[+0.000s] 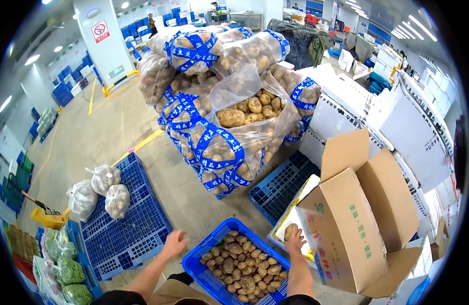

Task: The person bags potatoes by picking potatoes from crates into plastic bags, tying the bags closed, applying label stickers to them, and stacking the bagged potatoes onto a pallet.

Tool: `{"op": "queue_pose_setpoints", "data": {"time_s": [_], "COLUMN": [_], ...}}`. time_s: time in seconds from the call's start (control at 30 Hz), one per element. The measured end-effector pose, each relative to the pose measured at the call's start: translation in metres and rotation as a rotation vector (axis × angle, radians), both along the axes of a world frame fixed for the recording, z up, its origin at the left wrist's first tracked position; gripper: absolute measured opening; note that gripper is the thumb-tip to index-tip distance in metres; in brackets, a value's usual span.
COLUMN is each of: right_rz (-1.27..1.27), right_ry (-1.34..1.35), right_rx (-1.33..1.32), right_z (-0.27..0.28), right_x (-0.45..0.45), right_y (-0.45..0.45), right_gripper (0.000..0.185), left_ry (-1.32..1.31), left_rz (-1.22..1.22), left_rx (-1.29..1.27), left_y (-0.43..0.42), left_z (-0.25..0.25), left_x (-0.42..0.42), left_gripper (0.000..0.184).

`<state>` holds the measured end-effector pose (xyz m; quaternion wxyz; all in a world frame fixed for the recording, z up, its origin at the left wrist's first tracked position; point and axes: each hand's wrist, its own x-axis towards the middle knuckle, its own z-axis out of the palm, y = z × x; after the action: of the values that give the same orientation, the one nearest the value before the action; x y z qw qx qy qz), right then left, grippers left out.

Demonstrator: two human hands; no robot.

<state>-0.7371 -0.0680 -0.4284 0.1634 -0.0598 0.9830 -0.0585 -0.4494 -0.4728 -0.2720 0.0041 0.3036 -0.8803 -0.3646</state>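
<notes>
My right hand is closed around a potato, held above the right rim of a blue plastic basket. Loose potatoes of mixed sizes lie in the basket in front of me. To the left of the basket, my left hand is in the air with its fingers apart and nothing in it. Ahead stands a tall stack of clear potato sacks with blue printed bands. One torn-open sack near the top shows bare potatoes inside.
A blue pallet on the left bears several tied plastic bags. At right, an open cardboard box stands beside white foam boxes. Another blue pallet lies below the sacks. Bagged green vegetables sit at lower left.
</notes>
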Motion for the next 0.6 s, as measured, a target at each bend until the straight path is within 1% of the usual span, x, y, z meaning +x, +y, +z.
{"op": "queue_pose_setpoints", "data": {"time_s": [0.03,0.07,0.1,0.13,0.2,0.27,0.3,0.33,0.37,0.4,0.43,0.47,0.57,0.6], "right_rz": [-0.008,-0.016,-0.023,-0.020,-0.032,-0.066,-0.109,-0.127,-0.142,-0.150,-0.154,-0.164,-0.228,-0.242], "right_ry": [-0.018,-0.031,-0.043,-0.030,-0.010,-0.012,-0.023,-0.042,-0.082,-0.108,-0.125,-0.138,-0.131,-0.185], "right_rx": [0.001,0.002,0.004,0.026,0.065,0.102,0.123,0.157,0.194,0.206,0.221,0.282,0.349,0.426], "right_z": [0.002,0.008,0.014,0.014,0.011,0.005,0.004,0.004,0.007,0.009,0.016,0.013,0.011,0.012], "right_x": [0.001,0.001,0.000,0.001,0.003,0.004,0.003,-0.004,0.000,0.004,0.000,-0.004,-0.010,-0.016], "right_y": [-0.002,-0.004,-0.007,-0.008,-0.009,-0.012,-0.016,-0.019,-0.023,-0.024,-0.027,-0.028,-0.026,-0.027], "right_gripper": [0.103,0.102,0.101,0.101,0.100,0.101,0.104,0.104,0.104,0.101,0.098,0.101,0.110,0.110], "left_ry": [0.093,0.145,0.241,0.242,0.366,0.381,0.326,0.307,0.340,0.342,0.352,0.359,0.344,0.347], "left_rz": [-0.038,-0.048,-0.097,-0.132,-0.238,-0.286,-0.348,-0.380,-0.414,-0.460,-0.498,-0.499,-0.512,-0.517], "left_rx": [-0.109,-0.137,-0.259,-0.242,-0.320,-0.554,-0.546,-0.622,-0.635,-0.684,-0.731,-0.738,-0.734,-0.726], "left_y": [-0.015,-0.025,-0.045,-0.060,-0.095,-0.113,-0.124,-0.142,-0.161,-0.173,-0.177,-0.179,-0.182,-0.184], "left_z": [0.007,0.031,0.030,0.048,0.054,0.081,0.098,0.082,0.066,0.043,0.032,0.021,0.019,0.023], "left_x": [-0.027,-0.061,-0.092,-0.127,-0.198,-0.267,-0.300,-0.334,-0.361,-0.377,-0.390,-0.396,-0.394,-0.397], "left_gripper": [0.038,0.039,0.043,0.048,0.064,0.074,0.083,0.089,0.093,0.095,0.097,0.098,0.100,0.099]}}
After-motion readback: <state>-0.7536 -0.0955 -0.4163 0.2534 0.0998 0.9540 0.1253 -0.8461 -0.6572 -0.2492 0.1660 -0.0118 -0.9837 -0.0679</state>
